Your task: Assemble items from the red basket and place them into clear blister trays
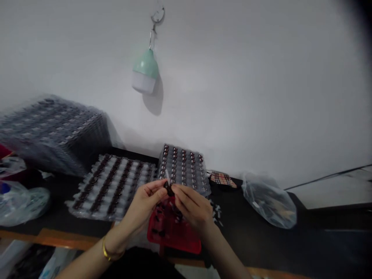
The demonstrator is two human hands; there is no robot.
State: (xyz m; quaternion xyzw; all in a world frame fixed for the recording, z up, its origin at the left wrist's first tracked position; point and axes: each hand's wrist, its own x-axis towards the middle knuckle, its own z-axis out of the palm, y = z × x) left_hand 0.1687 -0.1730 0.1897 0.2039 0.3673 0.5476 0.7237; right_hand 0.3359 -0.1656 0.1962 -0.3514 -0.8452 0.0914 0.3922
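Observation:
My left hand (148,197) and my right hand (194,207) meet above a red tray (186,238). Between their pinched fingertips is a small dark glossy part (168,189), from which a thin whitish strip (167,175) sticks up. Its exact kind is too small to tell. Several small dark pieces (159,217) lie in the red tray, partly covered by my hands. Behind my left hand lies a clear plastic blister tray (76,205) with rows of dark parts. Just beyond my fingers stands another clear tray (207,188) holding rows of small dark-and-white parts.
A tall stack of clear trays (90,143) stands at the left against the wall. Plastic bags (270,201) lie at both sides of the black table (241,228). Small whitish strips (217,214) and a checked cloth (223,179) are right of my hands. A green-topped lamp (146,66) hangs above.

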